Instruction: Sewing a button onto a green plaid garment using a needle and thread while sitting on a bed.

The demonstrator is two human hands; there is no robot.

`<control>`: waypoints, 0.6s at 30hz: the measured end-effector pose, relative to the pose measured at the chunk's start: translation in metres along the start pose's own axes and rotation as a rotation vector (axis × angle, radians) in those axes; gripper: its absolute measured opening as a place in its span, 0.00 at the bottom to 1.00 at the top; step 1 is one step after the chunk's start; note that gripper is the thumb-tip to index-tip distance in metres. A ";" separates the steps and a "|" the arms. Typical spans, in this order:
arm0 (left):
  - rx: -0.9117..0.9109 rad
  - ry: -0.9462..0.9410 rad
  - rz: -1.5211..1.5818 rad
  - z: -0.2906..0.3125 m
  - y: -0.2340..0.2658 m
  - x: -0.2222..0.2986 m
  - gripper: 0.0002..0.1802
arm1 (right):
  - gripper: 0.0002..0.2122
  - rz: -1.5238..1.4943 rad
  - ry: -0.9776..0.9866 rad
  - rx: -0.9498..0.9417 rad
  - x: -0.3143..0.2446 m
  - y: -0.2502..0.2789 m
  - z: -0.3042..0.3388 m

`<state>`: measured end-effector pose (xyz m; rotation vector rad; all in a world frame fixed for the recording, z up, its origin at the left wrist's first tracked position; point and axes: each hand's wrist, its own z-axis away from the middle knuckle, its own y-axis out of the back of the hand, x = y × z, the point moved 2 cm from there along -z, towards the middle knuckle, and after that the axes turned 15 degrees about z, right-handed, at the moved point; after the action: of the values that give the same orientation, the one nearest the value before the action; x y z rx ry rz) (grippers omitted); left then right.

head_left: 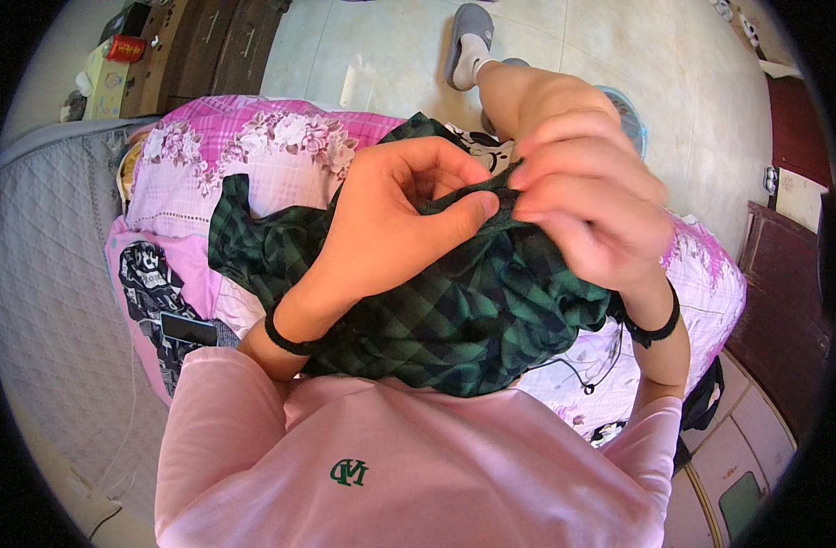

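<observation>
A green and black plaid shirt point(455, 310) lies bunched over my lap, with a sleeve-like end reaching out to the left. My left hand point(409, 205) is closed, thumb and fingers pinching a raised edge of the cloth. Close beside it, my right hand point(592, 196) is blurred by motion; its fingertips press together on the same edge. Whatever lies between the right fingertips, apart from the cloth, is hidden. Each wrist wears a black band.
Under me spreads a pink and white floral bedcover point(290, 142). To the left are a phone point(188, 329), a black patterned cloth point(148, 274) and a grey quilted mattress point(62, 274). Dark wooden drawers point(222, 46) stand far left; a blue basin point(630, 119) sits on the floor beyond my leg.
</observation>
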<state>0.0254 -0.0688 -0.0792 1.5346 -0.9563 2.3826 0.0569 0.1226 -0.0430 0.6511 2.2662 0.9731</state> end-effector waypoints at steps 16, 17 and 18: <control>0.062 0.061 -0.009 -0.009 0.010 -0.007 0.06 | 0.06 -1.064 -1.070 0.787 0.107 0.275 0.240; 0.064 0.059 -0.009 -0.009 0.010 -0.006 0.06 | 0.04 -1.092 -1.053 0.913 0.088 0.270 0.224; 0.068 0.051 -0.018 -0.008 0.010 -0.004 0.06 | 0.03 -1.203 -0.993 0.956 0.089 0.288 0.239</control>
<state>0.0167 -0.0710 -0.0893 1.4905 -0.8554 2.4536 0.2127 0.4699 0.0134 -0.0378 1.5366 -0.8831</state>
